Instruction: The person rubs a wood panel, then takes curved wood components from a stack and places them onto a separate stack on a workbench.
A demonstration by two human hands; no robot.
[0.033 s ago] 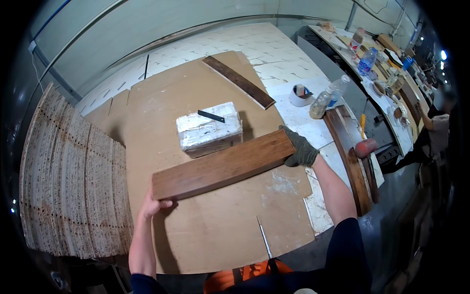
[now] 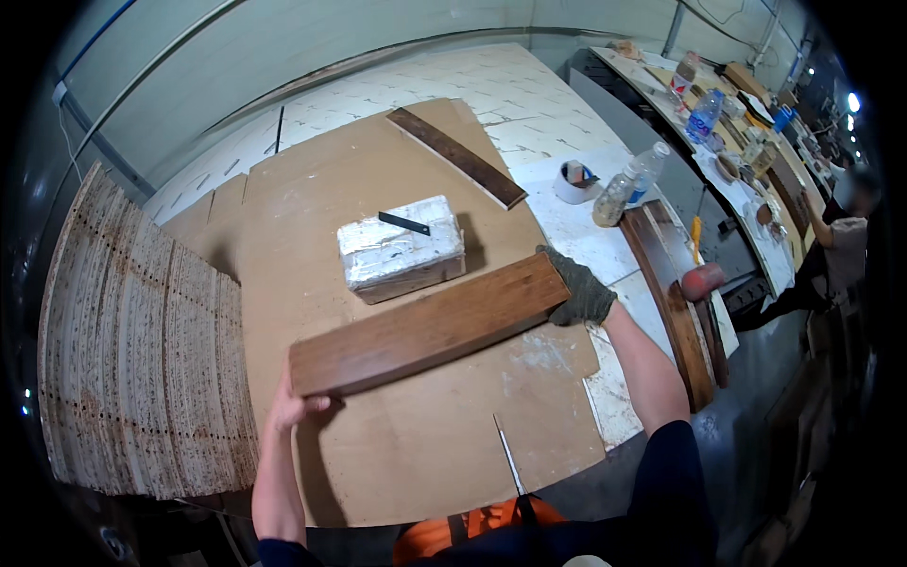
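Note:
A long brown wooden plank [image 2: 430,326], thick at its near side, is held slantwise over the cardboard sheet [image 2: 425,444], its right end farther from me. My bare left hand [image 2: 300,402] is closed round the left end, thumb at the near lower edge and the other fingers mostly hidden. Round the right end, my right hand [image 2: 583,291] grips in a dark work glove. Just beyond the plank stands a white, tape-wrapped block [image 2: 402,250] with a small black flat strip [image 2: 404,223] on top. Farther back lies a narrow dark wooden strip [image 2: 458,157].
A tall stack of speckled boards [image 2: 142,350] stands at left. Rightward are a white cup of tools [image 2: 575,184], plastic bottles [image 2: 616,197], more planks [image 2: 666,302] and a red-headed mallet [image 2: 703,281]. A thin metal tool [image 2: 507,452] lies near me. Another person [image 2: 846,236] works at far right.
The plank and both hands hold nearly the same place; the plank's left end sits slightly lower and farther left. The view has shifted a little.

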